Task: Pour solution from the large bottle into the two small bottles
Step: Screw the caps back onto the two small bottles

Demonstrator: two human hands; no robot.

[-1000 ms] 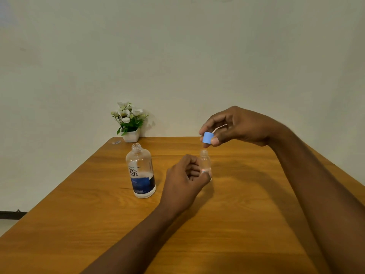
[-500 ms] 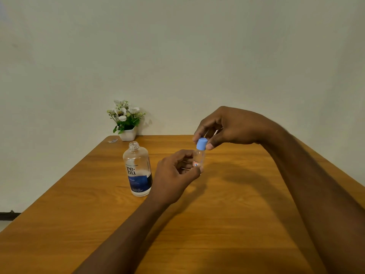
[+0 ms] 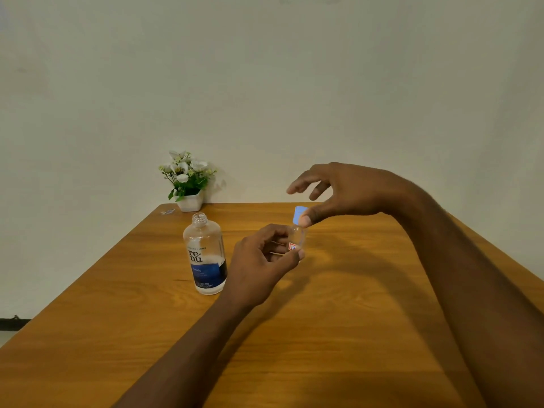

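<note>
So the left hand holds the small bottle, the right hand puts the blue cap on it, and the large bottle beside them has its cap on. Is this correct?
Not quite. The head view shows the large bottle standing open, its threaded neck bare with no cap on it. The rest holds: the left hand holds the small bottle and the right hand puts the blue cap on it.

I see a clear large bottle (image 3: 206, 254) at frame centre-left with a dark blue label band and dark lettering above it. The clear small bottle (image 3: 297, 241) carries a light blue cap (image 3: 299, 214) and a red-edged white sticker. The table (image 3: 338, 334) is honey-brown woodgrain; upper-centre-left, white flowers (image 3: 185, 172) with green leaves in a white pot.
</note>
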